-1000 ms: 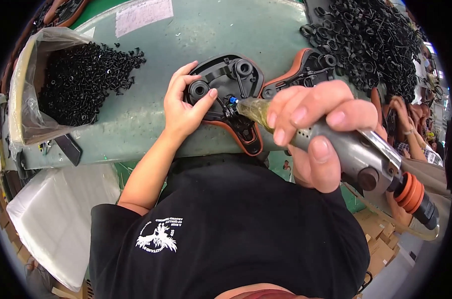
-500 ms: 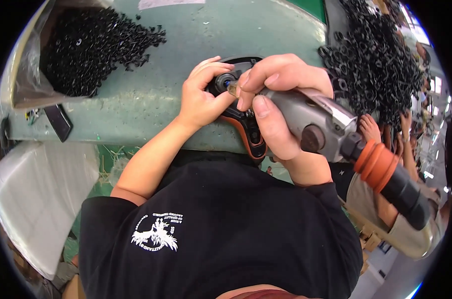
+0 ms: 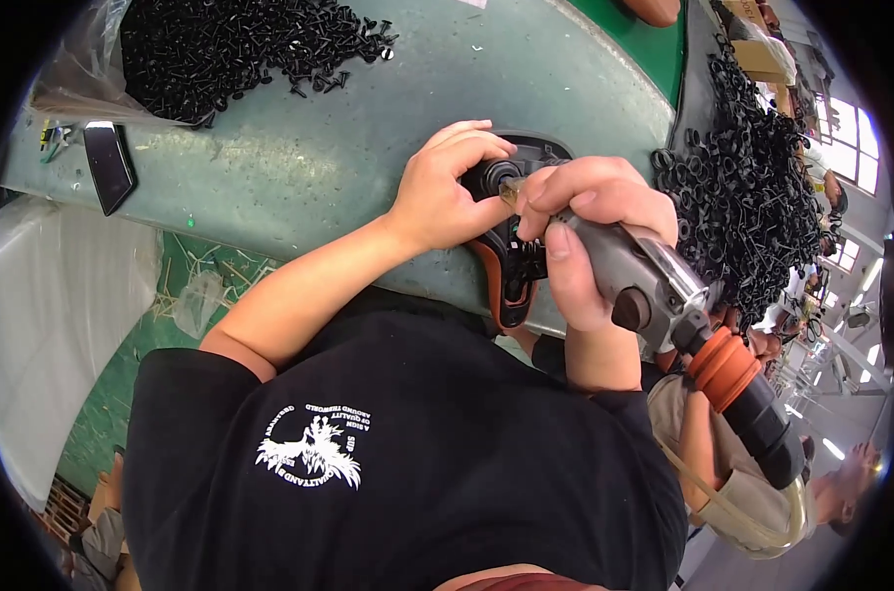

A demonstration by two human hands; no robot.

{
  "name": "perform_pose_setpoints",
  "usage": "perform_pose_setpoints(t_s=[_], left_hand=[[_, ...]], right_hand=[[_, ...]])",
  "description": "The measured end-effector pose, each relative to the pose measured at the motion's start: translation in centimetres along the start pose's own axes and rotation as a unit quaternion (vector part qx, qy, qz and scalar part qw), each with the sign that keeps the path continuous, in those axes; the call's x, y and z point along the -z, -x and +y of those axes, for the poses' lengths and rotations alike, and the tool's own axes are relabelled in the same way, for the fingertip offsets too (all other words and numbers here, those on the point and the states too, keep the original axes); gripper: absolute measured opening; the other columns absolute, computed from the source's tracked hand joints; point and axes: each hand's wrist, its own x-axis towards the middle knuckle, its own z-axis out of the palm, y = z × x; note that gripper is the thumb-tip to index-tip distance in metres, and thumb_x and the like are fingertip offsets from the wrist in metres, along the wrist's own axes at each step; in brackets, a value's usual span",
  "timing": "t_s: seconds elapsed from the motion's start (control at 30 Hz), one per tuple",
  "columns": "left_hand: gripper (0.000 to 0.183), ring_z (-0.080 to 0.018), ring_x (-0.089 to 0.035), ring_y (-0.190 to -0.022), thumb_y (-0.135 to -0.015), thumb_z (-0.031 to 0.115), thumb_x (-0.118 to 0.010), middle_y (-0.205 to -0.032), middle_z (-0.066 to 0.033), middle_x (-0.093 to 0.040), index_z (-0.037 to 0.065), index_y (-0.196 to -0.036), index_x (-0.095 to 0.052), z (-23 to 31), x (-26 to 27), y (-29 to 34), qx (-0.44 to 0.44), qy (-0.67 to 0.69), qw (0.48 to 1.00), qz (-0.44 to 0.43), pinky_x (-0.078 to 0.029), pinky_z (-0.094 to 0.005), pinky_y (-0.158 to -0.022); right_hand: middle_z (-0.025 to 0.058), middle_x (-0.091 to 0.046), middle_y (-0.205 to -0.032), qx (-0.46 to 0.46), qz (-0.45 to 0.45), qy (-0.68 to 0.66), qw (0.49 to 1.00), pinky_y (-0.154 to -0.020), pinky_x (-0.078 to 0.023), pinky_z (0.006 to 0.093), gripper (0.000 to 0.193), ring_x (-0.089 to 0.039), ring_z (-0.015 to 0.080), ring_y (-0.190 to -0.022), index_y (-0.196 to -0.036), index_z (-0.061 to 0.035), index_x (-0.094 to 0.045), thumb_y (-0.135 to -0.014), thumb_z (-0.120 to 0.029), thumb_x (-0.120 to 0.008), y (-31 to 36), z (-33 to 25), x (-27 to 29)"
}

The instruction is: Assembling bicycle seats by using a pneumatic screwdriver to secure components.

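A black-and-orange plastic housing [image 3: 496,258] with a curved handle lies open side up at the table's near edge. My left hand [image 3: 445,192] is closed round its round black end, with the thumb and fingers close to the tip of the tool. In my right hand [image 3: 604,212] is a grey metal air screwdriver [image 3: 629,281] with orange rings and a black hose end, held at a slant. Its tip points into the housing beside my left fingers. The fingers of my right hand pinch around the tip, so the exact contact there is hidden.
Loose black screws [image 3: 240,49] spill from a clear bag at the far left. A dark phone [image 3: 109,167] lies near the left edge. Black ring-shaped parts [image 3: 742,187] are heaped on the right, close to another person [image 3: 698,433]. A white plastic-wrapped bundle [image 3: 58,325] stands at left.
The view has shifted, so the screws, phone and housing appear in other places. Both hands keep their hold, with the screwdriver tip still at the housing's round part.
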Motion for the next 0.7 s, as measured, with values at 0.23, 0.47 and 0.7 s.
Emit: perform_pose_setpoints(t_s=[0.23, 0.47, 0.7], left_hand=[[0.042, -0.0367, -0.068, -0.121, -0.073, 0.028, -0.09, -0.112, -0.0085, -0.077, 0.006, -0.105, -0.073, -1.2, -0.1, 0.1, -0.026, -0.019, 0.999, 0.002, -0.052, -0.0469, -0.109], [0.056, -0.0405, -0.059, -0.132, -0.073, 0.03, -0.092, -0.126, -0.0144, -0.071, 0.005, -0.118, -0.069, 0.4, 1.8, 1.5, 0.015, -0.081, 0.991, -0.104, -0.046, -0.0501, -0.114], [0.032, -0.0356, -0.064, -0.105, -0.084, 0.024, -0.085, -0.107, -0.0122, -0.069, 0.006, -0.107, -0.073, 0.4, 12.4, -2.4, -0.026, -0.335, 0.94, -0.052, -0.053, -0.0448, -0.09]], right_hand=[[0.0207, -0.069, -0.098, 0.012, -0.006, 0.008, 1.0, -0.073, -0.06, 0.0372, 0.022, -0.067, 0.0216, -0.074, -0.108, -0.0032, -0.054, -0.092, 0.009, -0.062, -0.4, 1.6, -0.4], [0.026, -0.068, -0.115, -0.007, 0.004, -0.045, 0.999, -0.073, -0.058, 0.0379, 0.033, -0.066, 0.0205, -0.073, -0.124, -0.006, -0.055, -0.094, 0.001, -0.065, 0.8, -2.1, 0.5], [0.0268, -0.061, -0.119, 0.086, 0.051, -0.123, 0.987, -0.077, -0.059, 0.0402, 0.04, -0.065, 0.0222, -0.077, -0.126, -0.0042, -0.044, -0.091, 0.007, -0.061, 3.6, -5.6, 4.6]])
